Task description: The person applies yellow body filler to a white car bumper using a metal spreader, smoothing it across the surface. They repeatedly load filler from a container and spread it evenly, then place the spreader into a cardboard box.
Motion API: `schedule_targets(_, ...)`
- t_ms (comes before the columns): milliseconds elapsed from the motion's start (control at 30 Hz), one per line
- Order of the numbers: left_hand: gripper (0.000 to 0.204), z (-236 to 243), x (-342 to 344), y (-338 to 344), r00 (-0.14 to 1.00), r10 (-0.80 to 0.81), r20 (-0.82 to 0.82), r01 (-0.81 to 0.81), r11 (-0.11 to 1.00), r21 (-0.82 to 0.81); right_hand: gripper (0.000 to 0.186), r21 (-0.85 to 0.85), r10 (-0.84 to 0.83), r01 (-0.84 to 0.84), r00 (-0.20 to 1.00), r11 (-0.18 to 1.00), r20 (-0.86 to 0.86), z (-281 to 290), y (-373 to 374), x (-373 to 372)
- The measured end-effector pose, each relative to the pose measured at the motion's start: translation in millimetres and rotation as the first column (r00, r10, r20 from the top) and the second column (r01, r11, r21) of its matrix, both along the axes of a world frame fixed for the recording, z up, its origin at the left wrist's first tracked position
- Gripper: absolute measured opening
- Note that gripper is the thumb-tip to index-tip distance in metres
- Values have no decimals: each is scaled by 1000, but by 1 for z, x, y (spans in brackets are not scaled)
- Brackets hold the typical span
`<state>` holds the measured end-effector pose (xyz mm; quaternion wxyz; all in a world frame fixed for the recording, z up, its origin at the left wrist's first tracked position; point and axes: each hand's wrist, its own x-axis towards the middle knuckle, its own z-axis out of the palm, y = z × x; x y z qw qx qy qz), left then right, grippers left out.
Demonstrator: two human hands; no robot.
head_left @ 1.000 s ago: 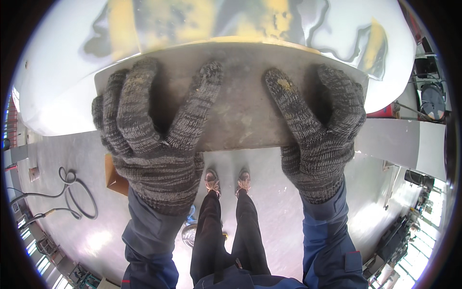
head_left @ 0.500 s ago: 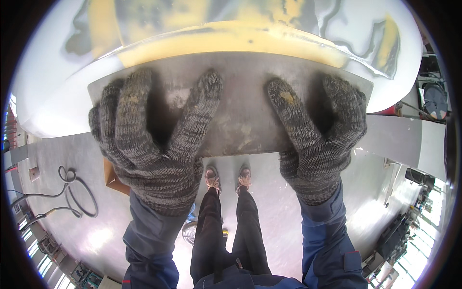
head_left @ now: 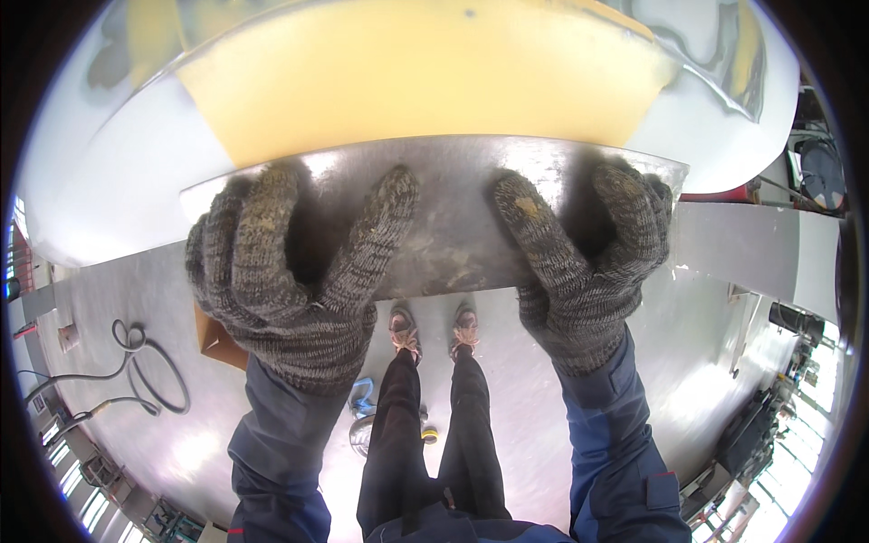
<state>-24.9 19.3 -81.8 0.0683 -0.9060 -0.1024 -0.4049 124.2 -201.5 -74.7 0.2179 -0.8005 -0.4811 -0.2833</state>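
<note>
Windows (head_left: 808, 434) are blown out, glare is cast on the floor (head_left: 525, 425), the plate (head_left: 448, 217) is part-shadowed, the rim is distorted.

In front of the left hand (head_left: 281, 317) and the right hand (head_left: 588, 294), a big white and yellow panel (head_left: 425, 86) blocks the way. Between them, a flat metal sheet (head_left: 444, 235) stops anything going down. Both have room to pull back. Below the left hand, a brown box (head_left: 220, 341) pokes out.
</note>
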Motion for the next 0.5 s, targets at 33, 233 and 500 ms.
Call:
schedule_targets(33, 49, -3, -2, 1, 1000, -22, 10, 22, 1000, 23, 34, 6, 14, -14, 1000, 1000, 14, -2, -2, -2)
schedule_targets(233, 48, -19, -15, -5, 999, 44, 19, -45, 996, 80, 29, 65, 0, -1, 1000, 998, 17, -19, 0, -16)
schedule_targets(500, 50, -54, -35, -46, 908, 131, -399, -160, 986, -40, 41, -43, -75, 71, 991, 997, -113, -81, -13, -29)
